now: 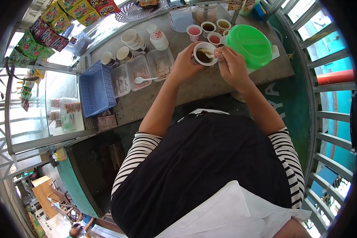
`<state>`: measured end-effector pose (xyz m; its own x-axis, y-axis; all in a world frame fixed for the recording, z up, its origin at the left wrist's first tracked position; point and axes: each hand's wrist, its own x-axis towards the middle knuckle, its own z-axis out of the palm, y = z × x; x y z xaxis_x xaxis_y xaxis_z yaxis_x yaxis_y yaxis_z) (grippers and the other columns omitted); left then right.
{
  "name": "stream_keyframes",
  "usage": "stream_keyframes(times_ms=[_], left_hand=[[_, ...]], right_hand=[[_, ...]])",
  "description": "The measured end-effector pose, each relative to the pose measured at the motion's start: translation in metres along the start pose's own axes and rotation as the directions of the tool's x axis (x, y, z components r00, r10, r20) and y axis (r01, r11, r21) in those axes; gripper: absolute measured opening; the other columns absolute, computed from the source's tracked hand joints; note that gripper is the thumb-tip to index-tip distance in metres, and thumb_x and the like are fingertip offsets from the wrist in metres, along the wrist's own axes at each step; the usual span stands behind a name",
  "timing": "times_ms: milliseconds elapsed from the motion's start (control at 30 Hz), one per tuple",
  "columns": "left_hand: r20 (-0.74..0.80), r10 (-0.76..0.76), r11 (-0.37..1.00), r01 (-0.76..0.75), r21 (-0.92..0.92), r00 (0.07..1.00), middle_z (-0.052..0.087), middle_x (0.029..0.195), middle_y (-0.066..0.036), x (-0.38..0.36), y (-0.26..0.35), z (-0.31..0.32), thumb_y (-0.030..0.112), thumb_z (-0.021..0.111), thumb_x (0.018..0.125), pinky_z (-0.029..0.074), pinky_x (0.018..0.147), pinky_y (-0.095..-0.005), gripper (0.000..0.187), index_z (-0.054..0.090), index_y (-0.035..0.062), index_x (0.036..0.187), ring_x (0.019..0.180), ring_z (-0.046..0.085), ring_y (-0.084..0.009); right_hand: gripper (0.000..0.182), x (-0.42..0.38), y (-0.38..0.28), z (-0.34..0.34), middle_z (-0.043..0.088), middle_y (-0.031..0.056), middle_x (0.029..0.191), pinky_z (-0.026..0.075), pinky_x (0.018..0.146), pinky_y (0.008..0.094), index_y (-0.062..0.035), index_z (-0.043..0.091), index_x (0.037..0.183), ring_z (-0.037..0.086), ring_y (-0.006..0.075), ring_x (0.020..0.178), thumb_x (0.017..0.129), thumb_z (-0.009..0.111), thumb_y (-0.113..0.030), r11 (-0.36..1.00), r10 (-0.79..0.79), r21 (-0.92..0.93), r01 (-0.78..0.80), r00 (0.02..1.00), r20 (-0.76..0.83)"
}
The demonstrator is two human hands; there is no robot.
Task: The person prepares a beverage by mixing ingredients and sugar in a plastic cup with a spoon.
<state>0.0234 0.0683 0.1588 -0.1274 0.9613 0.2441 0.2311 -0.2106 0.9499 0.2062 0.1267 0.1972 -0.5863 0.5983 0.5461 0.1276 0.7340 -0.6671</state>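
Two hands were up at the counter (210, 85): the left hand (183, 63) wrapped its fingers around a white cup (204, 54) of dark drink, lifted just above the surface, while the right hand (231, 63) pinched a small spoon (210, 52) dipping into it. Just beside sat a green lid (250, 44), with filled small cups (204, 29) behind

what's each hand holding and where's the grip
The left hand wraps around the side of a small cup of brown stuff. The right hand pinches the handle end of a spoon dipped into it.
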Motion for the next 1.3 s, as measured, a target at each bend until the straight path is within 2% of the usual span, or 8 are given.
stream_keyframes(times_ms=[133,300,533,700,1000,1133,1233,1300], left_hand=[[-0.024,-0.042,0.999,0.043,0.03,0.999,0.065,0.119,-0.01,0.003,-0.008,0.004,0.01,0.083,0.067,0.049,0.098,-0.0344,0.069,0.054,0.0008,0.13,0.11,0.063,-0.0174],[-0.114,-0.086,0.995,0.079,-0.065,0.99,0.065,0.119,-0.008,0.006,-0.023,0.003,0.009,0.085,0.066,0.05,0.097,-0.0326,0.071,0.054,0.0024,0.13,0.11,0.063,-0.0169],[-0.146,-0.121,0.98,0.094,-0.176,0.982,0.064,0.12,-0.009,0.011,-0.044,0.008,0.009,0.087,0.066,0.049,0.098,-0.0319,0.078,0.048,-0.0003,0.133,0.111,0.062,-0.017],[-0.162,-0.134,0.982,0.108,-0.158,0.978,0.062,0.12,-0.01,0.015,-0.047,0.017,0.006,0.087,0.07,0.05,0.096,-0.0313,0.077,0.045,-0.0016,0.133,0.112,0.061,-0.0166],[-0.165,-0.122,0.969,0.081,-0.234,0.979,0.062,0.122,-0.01,0.015,-0.048,0.025,0.008,0.086,0.07,0.05,0.097,-0.031,0.075,0.046,-0.0022,0.133,0.112,0.061,-0.0164],[-0.202,-0.124,0.988,0.102,-0.113,0.972,0.061,0.122,-0.009,-0.002,-0.052,0.019,0.009,0.087,0.07,0.049,0.098,-0.0308,0.076,0.046,-0.001,0.133,0.113,0.06,-0.0157],[-0.17,-0.077,0.995,0.065,-0.074,0.982,0.063,0.121,-0.008,-0.015,-0.046,0.012,0.014,0.09,0.066,0.049,0.096,-0.0326,0.076,0.05,0.0034,0.131,0.111,0.061,-0.0158],[-0.162,-0.099,0.995,0.095,-0.031,0.982,0.062,0.121,-0.007,-0.024,-0.037,0.008,0.013,0.089,0.068,0.048,0.097,-0.0317,0.076,0.049,0.002,0.131,0.112,0.06,-0.0153]], right_hand=[[0.008,-0.002,0.01,-0.001,0.063,0.0144,0.088,0.048,0.069,0.0396,-0.0029,0.061,0.097,0.061,0.0333,0.077,0.096,0.053,-0.006,0.969,0.179,0.174,-0.175,0.984,-0.006],[0.011,0.016,0.005,-0.038,0.063,0.0119,0.088,0.049,0.07,0.034,-0.0056,0.062,0.098,0.062,0.0277,0.078,0.095,0.052,-0.002,0.986,-0.168,0.01,0.168,0.979,0.112],[0.015,0.001,0.025,-0.049,0.066,0.0113,0.092,0.05,0.072,0.0292,-0.0018,0.064,0.104,0.064,0.0221,0.078,0.097,0.051,-0.003,0.982,-0.171,0.079,0.172,0.985,-0.025],[0.023,0.002,0.037,-0.046,0.067,0.0108,0.088,0.049,0.069,0.0254,0.0034,0.063,0.106,0.06,0.0121,0.072,0.104,0.048,-0.014,0.928,0.095,0.373,-0.008,0.972,-0.215],[0.021,-0.006,0.03,-0.041,0.067,0.0103,0.085,0.05,0.068,0.0264,0.0032,0.062,0.103,0.061,0.0125,0.071,0.103,0.05,-0.014,0.901,0.166,0.434,-0.003,0.927,-0.338],[0.015,-0.007,0.018,-0.027,0.068,0.0086,0.084,0.05,0.065,0.0267,-0.0007,0.063,0.105,0.062,0.0119,0.07,0.099,0.055,-0.012,0.984,-0.161,0.047,0.169,0.976,-0.148],[0.016,0.001,0.008,-0.011,0.069,0.0074,0.086,0.05,0.064,0.0282,-0.0051,0.065,0.109,0.064,0.0118,0.072,0.096,0.058,-0.011,0.995,-0.092,0.044,0.089,0.993,0.068],[0.019,0.005,0.004,-0.011,0.07,0.0058,0.086,0.05,0.064,0.028,-0.0074,0.066,0.112,0.064,0.011,0.073,0.096,0.058,-0.011,0.941,0.217,0.231,-0.246,0.966,0.144]])
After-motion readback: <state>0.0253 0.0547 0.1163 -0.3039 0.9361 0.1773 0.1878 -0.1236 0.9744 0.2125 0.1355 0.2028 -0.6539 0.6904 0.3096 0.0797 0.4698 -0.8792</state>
